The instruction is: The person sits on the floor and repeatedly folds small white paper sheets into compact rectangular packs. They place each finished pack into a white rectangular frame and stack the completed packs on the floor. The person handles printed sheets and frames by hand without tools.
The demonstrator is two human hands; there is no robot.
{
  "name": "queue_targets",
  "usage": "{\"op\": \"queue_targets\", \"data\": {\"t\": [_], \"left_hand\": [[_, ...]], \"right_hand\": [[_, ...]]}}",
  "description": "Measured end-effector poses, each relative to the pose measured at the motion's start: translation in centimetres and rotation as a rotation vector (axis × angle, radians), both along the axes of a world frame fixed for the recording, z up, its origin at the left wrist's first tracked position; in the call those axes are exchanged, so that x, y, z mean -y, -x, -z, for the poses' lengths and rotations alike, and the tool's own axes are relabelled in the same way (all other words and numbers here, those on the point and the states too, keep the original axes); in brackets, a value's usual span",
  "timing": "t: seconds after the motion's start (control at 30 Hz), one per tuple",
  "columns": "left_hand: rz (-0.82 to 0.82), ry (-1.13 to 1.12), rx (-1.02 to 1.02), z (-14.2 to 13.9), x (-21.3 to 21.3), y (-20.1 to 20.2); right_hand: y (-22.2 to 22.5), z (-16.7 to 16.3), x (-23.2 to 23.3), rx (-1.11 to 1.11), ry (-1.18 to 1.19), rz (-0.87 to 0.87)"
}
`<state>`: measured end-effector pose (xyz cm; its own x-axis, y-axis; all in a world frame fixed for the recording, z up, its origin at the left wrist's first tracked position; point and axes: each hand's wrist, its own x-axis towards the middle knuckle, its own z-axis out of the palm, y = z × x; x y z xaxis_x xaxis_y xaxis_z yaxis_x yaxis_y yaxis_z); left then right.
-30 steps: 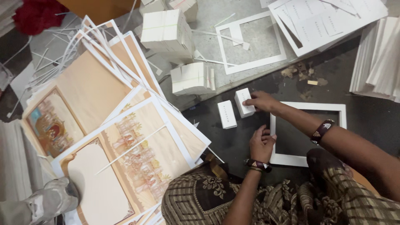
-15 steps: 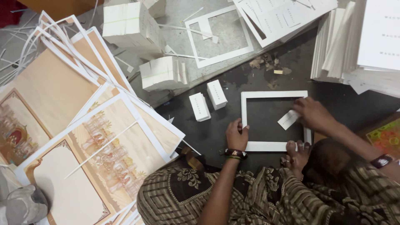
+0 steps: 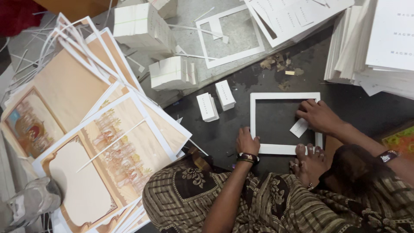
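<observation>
A broad fan of printed picture sheets (image 3: 86, 129) is spread over the floor to the person's left, each sheet edged in white; stacks of white card (image 3: 375, 43) are piled at the upper right; between them, on the dark floor (image 3: 366, 103), a white rectangular frame (image 3: 285, 149) is laid flat, its long axis running left to right across the person's front. The frame's lower rail is pinned near its left corner by the left hand (image 3: 247, 142), whose fingers are spread flat and pressed down, closed on nothing; a bare foot (image 3: 307, 162) is rested against the lower right corner. The right hand (image 3: 318, 115) is set over the right rail, its fingers drawn together on a small white slip (image 3: 299, 127), which is held tilted just inside that rail; the right hand is therefore the nearer to the slip, the rail lying directly beneath it. Two small white blocks (image 3: 215, 101) are stood just beyond the frame's upper left corner, apart from both hands.
</observation>
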<state>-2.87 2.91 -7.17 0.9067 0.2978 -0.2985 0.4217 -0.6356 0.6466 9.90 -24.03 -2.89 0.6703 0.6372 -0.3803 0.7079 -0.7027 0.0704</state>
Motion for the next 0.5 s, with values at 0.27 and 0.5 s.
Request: {"op": "queue_targets", "data": {"t": [0.27, 0.5], "left_hand": [[-0.050, 0.106, -0.002, 0.0, -0.2, -0.2], [-0.070, 0.122, 0.014, 0.0, -0.1, -0.5]], "right_hand": [[-4.2, -2.0, -2.6, -0.403, -0.240, 0.231], [-10.7, -7.5, -15.0, -0.432, -0.733, 0.007]]}}
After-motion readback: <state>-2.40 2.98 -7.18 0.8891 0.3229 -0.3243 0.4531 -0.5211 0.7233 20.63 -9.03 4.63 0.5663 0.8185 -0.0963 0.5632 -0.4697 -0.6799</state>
